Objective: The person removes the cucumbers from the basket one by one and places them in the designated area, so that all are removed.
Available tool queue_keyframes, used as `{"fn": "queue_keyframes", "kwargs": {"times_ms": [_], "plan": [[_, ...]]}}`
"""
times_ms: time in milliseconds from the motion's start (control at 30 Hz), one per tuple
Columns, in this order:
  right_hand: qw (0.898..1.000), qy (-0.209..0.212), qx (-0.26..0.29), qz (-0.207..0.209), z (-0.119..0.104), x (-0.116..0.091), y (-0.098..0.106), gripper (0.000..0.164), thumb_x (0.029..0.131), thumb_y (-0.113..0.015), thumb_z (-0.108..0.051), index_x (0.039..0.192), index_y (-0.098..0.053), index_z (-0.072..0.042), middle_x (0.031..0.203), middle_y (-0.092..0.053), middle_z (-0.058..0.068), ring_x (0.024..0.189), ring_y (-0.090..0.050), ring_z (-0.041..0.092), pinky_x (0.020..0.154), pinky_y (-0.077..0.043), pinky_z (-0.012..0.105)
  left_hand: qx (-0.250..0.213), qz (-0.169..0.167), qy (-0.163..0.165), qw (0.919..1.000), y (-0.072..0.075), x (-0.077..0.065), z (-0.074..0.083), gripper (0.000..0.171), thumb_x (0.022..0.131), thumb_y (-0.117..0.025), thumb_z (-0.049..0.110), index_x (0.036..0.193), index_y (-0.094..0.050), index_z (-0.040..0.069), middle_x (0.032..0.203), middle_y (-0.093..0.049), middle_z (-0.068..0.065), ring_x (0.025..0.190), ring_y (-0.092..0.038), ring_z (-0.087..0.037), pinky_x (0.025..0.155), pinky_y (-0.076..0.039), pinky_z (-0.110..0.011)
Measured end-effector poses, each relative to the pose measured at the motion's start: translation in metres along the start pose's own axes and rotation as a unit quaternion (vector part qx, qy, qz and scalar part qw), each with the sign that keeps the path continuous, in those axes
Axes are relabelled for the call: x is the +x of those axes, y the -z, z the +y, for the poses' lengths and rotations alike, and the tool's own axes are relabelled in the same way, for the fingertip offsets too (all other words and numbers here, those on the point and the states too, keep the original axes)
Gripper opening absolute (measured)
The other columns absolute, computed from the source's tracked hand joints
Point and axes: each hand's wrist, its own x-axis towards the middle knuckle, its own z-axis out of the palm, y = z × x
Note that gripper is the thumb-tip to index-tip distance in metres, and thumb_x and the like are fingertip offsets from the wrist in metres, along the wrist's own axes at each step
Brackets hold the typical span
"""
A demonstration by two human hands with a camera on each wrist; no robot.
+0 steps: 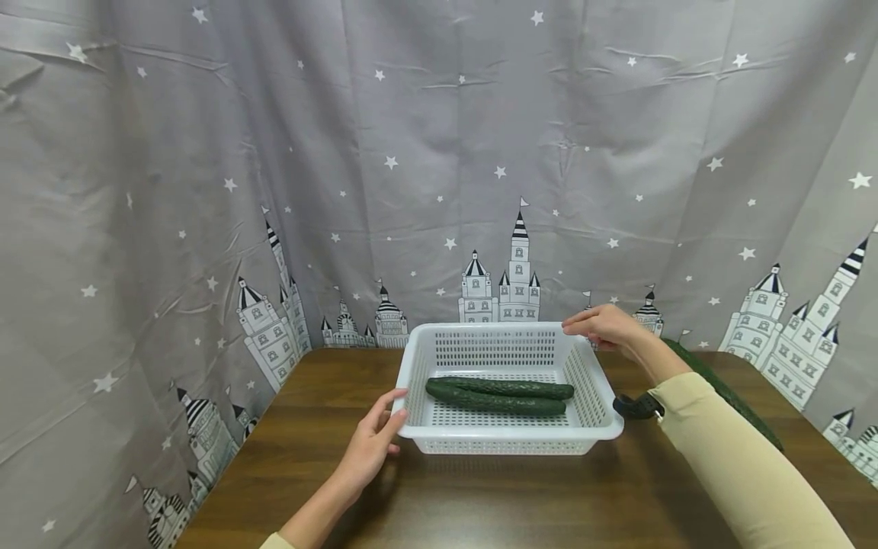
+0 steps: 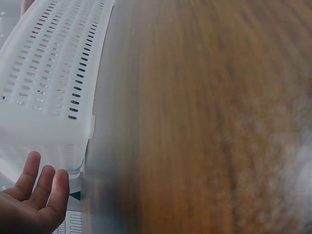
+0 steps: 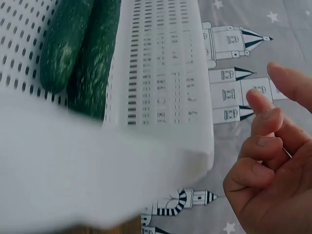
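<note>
A white perforated plastic basket (image 1: 507, 444) stands on the wooden table, with two dark green cucumbers (image 1: 497, 396) lying side by side in it. At its left end is my left hand (image 1: 370, 444), fingers fairly straight and close to the rim. The left wrist view shows those fingertips (image 2: 59, 180) by the basket's end wall; contact cannot be told. My right hand (image 1: 607, 329) hovers by the far right corner. In the right wrist view its fingers (image 3: 265, 146) are loosely bent, apart from the rim, with nothing between them.
Another long cucumber (image 1: 727, 393) lies at the table's right side, partly hidden by the right sleeve (image 1: 734, 457). A dark band (image 1: 636, 407) circles the right wrist. Behind the wooden table (image 1: 295, 435) hangs a grey curtain (image 1: 425, 152) printed with castles and stars.
</note>
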Motion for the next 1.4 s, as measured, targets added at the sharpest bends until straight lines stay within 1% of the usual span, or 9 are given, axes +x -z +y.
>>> {"fn": "queue_keyframes", "kwargs": {"times_ms": [100, 267, 400, 500, 733, 967, 1200, 1333, 1400], "plan": [[1.0, -0.002, 0.004, -0.011, -0.004, 0.007, -0.006, 0.052, 0.09, -0.076, -0.031, 0.133, -0.064, -0.003, 0.054, -0.043, -0.008, 0.047, -0.032, 0.008, 0.049, -0.032, 0.023, 0.002, 0.001, -0.002, 1.0, -0.001, 0.001, 0.0, 0.041, 0.103, -0.057, 0.032, 0.143, -0.051, 0.024, 0.117, -0.065, -0.018, 0.095, -0.059, -0.02, 0.074, -0.053, -0.037], [0.999, 0.01, 0.014, -0.043, -0.009, 0.016, -0.015, 0.048, 0.092, -0.073, -0.027, 0.132, -0.064, -0.001, 0.055, -0.044, -0.006, 0.049, -0.029, 0.009, 0.049, -0.028, 0.025, 0.005, 0.003, -0.003, 1.0, -0.001, 0.003, 0.001, 0.041, 0.103, -0.057, 0.032, 0.143, -0.051, 0.026, 0.116, -0.065, -0.018, 0.095, -0.06, -0.02, 0.075, -0.054, -0.038], [0.998, 0.022, 0.022, -0.058, -0.01, 0.022, -0.024, 0.043, 0.094, -0.071, -0.025, 0.13, -0.066, -0.002, 0.063, -0.051, -0.005, 0.051, -0.031, 0.009, 0.05, -0.028, 0.025, 0.006, 0.005, -0.005, 1.0, -0.001, 0.005, 0.002, 0.04, 0.103, -0.057, 0.031, 0.143, -0.051, 0.026, 0.118, -0.065, -0.019, 0.095, -0.06, -0.02, 0.075, -0.054, -0.038], [0.998, 0.021, 0.017, -0.064, -0.011, 0.026, -0.031, 0.044, 0.094, -0.071, -0.025, 0.131, -0.065, -0.002, 0.066, -0.052, -0.005, 0.053, -0.031, 0.01, 0.051, -0.03, 0.025, 0.007, 0.005, -0.006, 0.9999, -0.001, 0.005, 0.001, 0.04, 0.104, -0.057, 0.031, 0.143, -0.051, 0.026, 0.118, -0.065, -0.019, 0.095, -0.06, -0.02, 0.074, -0.054, -0.037], [0.998, -0.001, 0.035, -0.059, -0.012, 0.037, -0.051, 0.04, 0.092, -0.074, -0.024, 0.127, -0.069, -0.006, 0.096, -0.06, 0.002, 0.057, -0.036, 0.01, 0.055, -0.033, 0.026, 0.006, 0.005, -0.006, 1.0, 0.0, 0.003, -0.001, 0.041, 0.103, -0.057, 0.034, 0.143, -0.051, 0.026, 0.121, -0.065, -0.018, 0.096, -0.06, -0.02, 0.074, -0.054, -0.037], [0.996, -0.013, 0.048, -0.069, -0.007, 0.046, -0.067, 0.038, 0.091, -0.074, -0.023, 0.125, -0.07, -0.006, 0.107, -0.062, 0.002, 0.061, -0.039, 0.011, 0.059, -0.034, 0.029, 0.004, 0.006, -0.002, 1.0, 0.0, 0.002, 0.0, 0.04, 0.104, -0.056, 0.031, 0.143, -0.051, 0.026, 0.122, -0.064, -0.019, 0.096, -0.06, -0.02, 0.074, -0.054, -0.037], [0.996, -0.017, 0.053, -0.073, 0.0, 0.052, -0.079, 0.033, 0.09, -0.075, -0.021, 0.12, -0.073, -0.008, 0.104, -0.06, 0.001, 0.061, -0.039, 0.011, 0.057, -0.034, 0.028, 0.004, 0.007, -0.008, 0.9999, -0.001, 0.001, 0.001, 0.041, 0.104, -0.056, 0.029, 0.144, -0.05, 0.023, 0.12, -0.064, -0.02, 0.094, -0.06, -0.019, 0.072, -0.054, -0.036], [0.995, -0.023, 0.054, -0.085, 0.008, 0.057, -0.086, 0.036, 0.089, -0.075, -0.02, 0.122, -0.072, -0.005, 0.09, -0.058, -0.002, 0.059, -0.037, 0.01, 0.054, -0.031, 0.026, 0.003, 0.007, -0.005, 1.0, -0.002, 0.0, 0.001, 0.042, 0.104, -0.056, 0.028, 0.145, -0.05, 0.023, 0.119, -0.065, -0.019, 0.094, -0.06, -0.018, 0.072, -0.054, -0.037], [0.994, -0.02, 0.05, -0.095, 0.011, 0.059, -0.089, 0.038, 0.09, -0.074, -0.02, 0.124, -0.07, -0.003, 0.09, -0.06, -0.001, 0.059, -0.035, 0.009, 0.054, -0.03, 0.025, 0.002, 0.008, -0.003, 1.0, -0.002, -0.001, 0.001, 0.042, 0.104, -0.057, 0.028, 0.145, -0.049, 0.022, 0.119, -0.065, -0.019, 0.093, -0.06, -0.018, 0.072, -0.054, -0.038]]}}
